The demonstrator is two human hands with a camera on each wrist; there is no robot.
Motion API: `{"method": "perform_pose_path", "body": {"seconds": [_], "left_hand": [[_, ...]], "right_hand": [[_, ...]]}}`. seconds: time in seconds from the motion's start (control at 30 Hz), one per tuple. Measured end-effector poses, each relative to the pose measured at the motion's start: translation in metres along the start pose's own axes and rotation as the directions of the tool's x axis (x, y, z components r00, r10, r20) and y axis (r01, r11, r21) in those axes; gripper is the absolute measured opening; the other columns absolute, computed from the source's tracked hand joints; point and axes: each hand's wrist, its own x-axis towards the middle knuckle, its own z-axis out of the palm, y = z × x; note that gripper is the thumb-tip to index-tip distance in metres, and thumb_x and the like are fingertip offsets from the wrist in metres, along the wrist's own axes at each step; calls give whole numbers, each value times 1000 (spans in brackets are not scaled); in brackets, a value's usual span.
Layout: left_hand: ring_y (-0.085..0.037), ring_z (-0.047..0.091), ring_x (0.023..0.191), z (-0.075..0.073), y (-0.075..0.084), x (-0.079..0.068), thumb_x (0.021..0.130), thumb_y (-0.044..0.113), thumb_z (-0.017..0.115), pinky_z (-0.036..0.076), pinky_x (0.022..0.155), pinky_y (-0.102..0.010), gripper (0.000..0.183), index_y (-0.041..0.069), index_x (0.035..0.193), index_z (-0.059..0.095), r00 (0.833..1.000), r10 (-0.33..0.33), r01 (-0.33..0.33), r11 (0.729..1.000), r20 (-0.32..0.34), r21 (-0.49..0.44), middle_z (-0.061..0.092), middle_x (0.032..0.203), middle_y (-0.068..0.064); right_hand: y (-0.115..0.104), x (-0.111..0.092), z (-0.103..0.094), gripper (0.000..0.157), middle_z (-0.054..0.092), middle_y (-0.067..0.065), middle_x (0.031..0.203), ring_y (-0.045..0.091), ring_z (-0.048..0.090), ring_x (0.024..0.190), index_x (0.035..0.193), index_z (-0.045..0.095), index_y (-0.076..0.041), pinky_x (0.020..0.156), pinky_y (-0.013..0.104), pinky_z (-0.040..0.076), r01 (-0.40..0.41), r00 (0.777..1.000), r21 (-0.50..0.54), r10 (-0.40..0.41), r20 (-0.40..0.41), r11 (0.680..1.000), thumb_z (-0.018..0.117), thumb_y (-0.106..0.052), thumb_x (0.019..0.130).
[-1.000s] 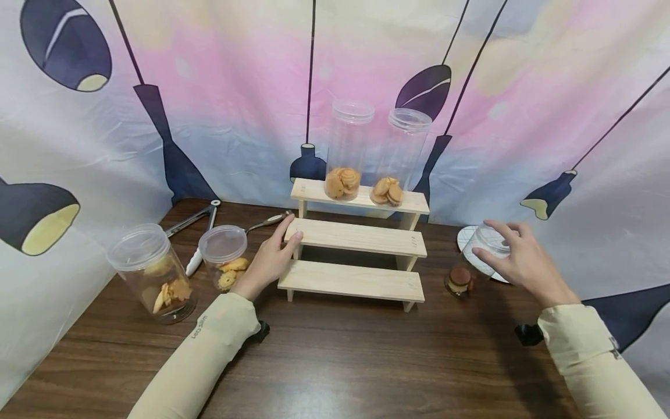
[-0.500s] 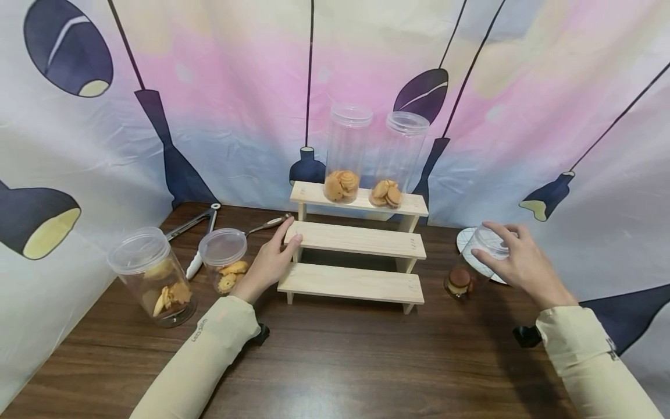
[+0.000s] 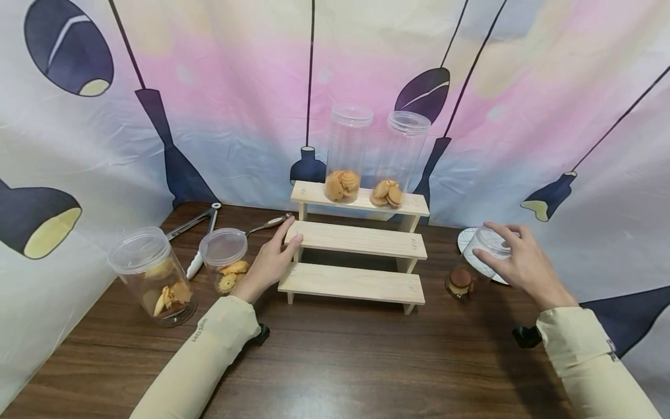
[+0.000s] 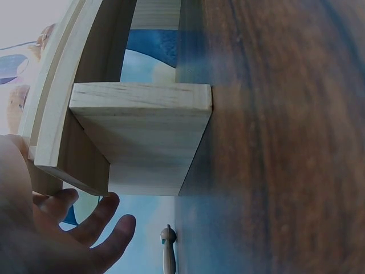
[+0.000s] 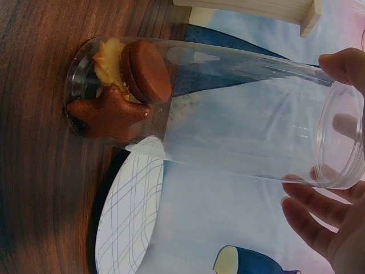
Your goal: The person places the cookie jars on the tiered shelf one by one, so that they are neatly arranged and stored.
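My left hand [image 3: 269,259] holds the left end of the middle step of a three-tier wooden stand [image 3: 356,238], thumb on top. In the left wrist view its other fingers [image 4: 94,220] curl past the board's end. My right hand [image 3: 526,265] grips a tall clear jar [image 5: 245,114] near its lidded top, with thumb and fingers on opposite sides. The jar stands upright on the table at the right. In its bottom lie a star-shaped brown cookie [image 5: 108,114], a round brown sandwich cookie [image 5: 149,71] and a yellowish piece [image 5: 108,60].
Two tall cookie jars [image 3: 349,139] [image 3: 403,151] stand on the top step. At left are a wide lidded jar [image 3: 152,279], a shorter cookie jar [image 3: 224,259], tongs [image 3: 196,233] and a thin-handled utensil [image 3: 269,223]. A white gridded plate [image 5: 128,217] lies behind the right-hand jar.
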Motion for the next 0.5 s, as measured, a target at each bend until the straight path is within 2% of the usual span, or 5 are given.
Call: {"method": "perform_pose_path", "body": {"seconds": [0.27,0.5], "left_hand": [[-41,35,142,0,1,0,98,69,36,32,111,-63,70,42,159,16,1000,-3,3,1000,0,5,27,163,-11],[-42,37,141,0,1,1,98,68,36,33,110,-62,69,41,159,17,1000,4,-4,1000,-11,16,28,162,-11]], "right_hand": [[-1,3,-3,68,38,33,134,48,52,103,148,49,-16,74,66,42,26,999,6,-26,-31,1000,71,-46,90],[-6,10,-13,67,37,33,136,51,48,107,147,50,-16,79,68,39,28,998,37,-26,-53,999,71,-45,90]]}}
